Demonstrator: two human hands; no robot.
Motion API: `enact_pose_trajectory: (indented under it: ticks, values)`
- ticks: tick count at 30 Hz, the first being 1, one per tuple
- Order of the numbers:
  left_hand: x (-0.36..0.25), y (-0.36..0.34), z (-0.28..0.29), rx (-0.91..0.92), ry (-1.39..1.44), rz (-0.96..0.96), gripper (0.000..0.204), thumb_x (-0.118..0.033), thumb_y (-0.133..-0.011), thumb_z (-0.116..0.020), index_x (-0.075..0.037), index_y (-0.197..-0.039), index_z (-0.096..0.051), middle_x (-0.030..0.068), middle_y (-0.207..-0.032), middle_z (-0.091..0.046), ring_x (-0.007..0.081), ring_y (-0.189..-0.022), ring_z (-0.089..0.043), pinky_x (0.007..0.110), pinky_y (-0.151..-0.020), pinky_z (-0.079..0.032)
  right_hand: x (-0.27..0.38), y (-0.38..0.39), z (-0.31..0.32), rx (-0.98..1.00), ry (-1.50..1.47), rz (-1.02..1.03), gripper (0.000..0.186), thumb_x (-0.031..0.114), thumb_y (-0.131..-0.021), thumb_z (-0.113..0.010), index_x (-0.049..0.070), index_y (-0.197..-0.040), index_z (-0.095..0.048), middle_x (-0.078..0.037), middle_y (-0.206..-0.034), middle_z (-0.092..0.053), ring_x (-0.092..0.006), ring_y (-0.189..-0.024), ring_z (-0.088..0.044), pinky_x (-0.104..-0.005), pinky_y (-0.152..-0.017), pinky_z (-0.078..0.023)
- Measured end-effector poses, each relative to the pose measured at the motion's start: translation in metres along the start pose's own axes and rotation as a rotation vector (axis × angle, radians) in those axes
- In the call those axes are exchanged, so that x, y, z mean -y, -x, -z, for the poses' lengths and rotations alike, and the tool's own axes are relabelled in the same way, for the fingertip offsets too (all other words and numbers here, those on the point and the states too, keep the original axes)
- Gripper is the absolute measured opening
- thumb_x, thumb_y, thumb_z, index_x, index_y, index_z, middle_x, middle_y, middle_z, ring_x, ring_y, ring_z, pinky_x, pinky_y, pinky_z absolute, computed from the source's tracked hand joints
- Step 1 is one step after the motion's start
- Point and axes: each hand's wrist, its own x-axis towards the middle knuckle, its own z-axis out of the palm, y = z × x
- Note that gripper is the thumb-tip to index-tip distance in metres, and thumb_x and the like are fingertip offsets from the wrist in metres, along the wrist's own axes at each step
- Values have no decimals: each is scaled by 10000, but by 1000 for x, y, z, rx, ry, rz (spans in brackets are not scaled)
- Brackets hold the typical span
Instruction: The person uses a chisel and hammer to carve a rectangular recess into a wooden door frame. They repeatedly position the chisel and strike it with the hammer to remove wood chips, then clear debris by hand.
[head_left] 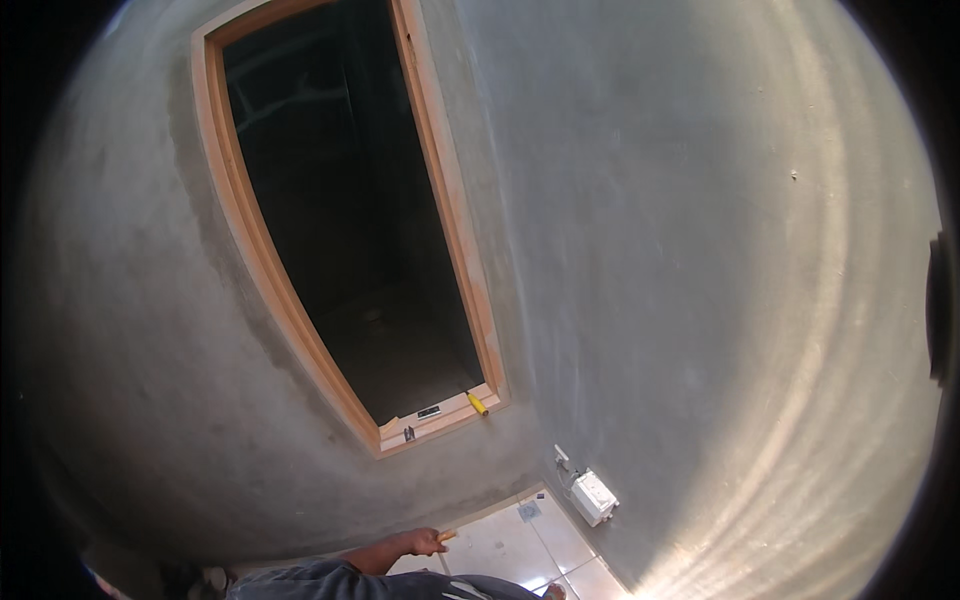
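Observation:
My left hand (428,541) reaches in from the lower edge, its arm in a dark sleeve (305,580). Its fingers are closed around a short tan stick (446,536) that looks like wood. Of my right hand (554,592) only a small part shows at the bottom edge, and its fingers cannot be made out. Ahead stands a tall wooden window frame (445,190). A yellow-handled tool (478,404) rests at the right end of its sill. Beside it lie a small black and silver piece (429,412), a small metal piece (409,434) and a pale wood scrap (389,425).
Grey plastered walls (640,220) meet in a corner right of the frame. A white box (594,498) with a cable is low at the right wall. Pale floor tiles (492,545) carry a small square drain cover (529,511). The frame's opening is dark.

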Motion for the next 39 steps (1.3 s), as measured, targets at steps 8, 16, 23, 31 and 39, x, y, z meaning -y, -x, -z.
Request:
enact_pose_trajectory:
  ticks: [8, 16, 23, 31, 39]
  values:
    - [-75, -41, 27, -133, 97, -93, 565, -526, -919, -692, 1, -1121, -674, 226, -975, -730, 385, -948, -699, 476, -853, -536, -4, -52, 17, 128, 160, 12, 544, 440, -879, -712, -5, -1191, -682, -231, -1032, -727, -383, -917, -707, -503, -847, -525]
    - [-14, -15, 15, -111, 148, 211, 755, -565, -978, -599, 86, -1354, -531, 297, -1282, -655, 411, -1244, -619, 441, -1049, -483, -12, -70, 20, 215, 259, -71, 512, 396, -896, -714, -29, -1181, -689, -252, -1036, -736, -388, -912, -722, -479, -827, -542]
    - [11, -25, 31, -165, 284, 276, 557, -449, -912, -677, 36, -1185, -684, 275, -1155, -713, 392, -1120, -681, 442, -987, -519, 16, -105, 16, 229, 327, -114, 485, 358, -910, -715, -50, -1172, -694, -271, -1039, -744, -394, -907, -734, -459, -808, -557]
    - [20, -103, 116, -276, 460, -71, 464, -430, -909, -709, -11, -1108, -701, 220, -986, -743, 350, -912, -715, 422, -814, -558, 71, -147, -14, 182, 209, -49, 593, 423, -874, -730, -99, -1147, -673, -290, -1055, -728, -361, -1044, -712, -444, -878, -535]
    - [-40, -110, 233, -186, 599, -284, 344, -415, -995, -632, -71, -1003, -631, 26, -836, -642, 140, -738, -590, 319, -688, -497, 119, -235, -40, 73, 282, 96, 718, 434, -908, -734, -110, -1352, -585, -333, -1237, -670, -385, -1224, -639, -443, -1033, -504]
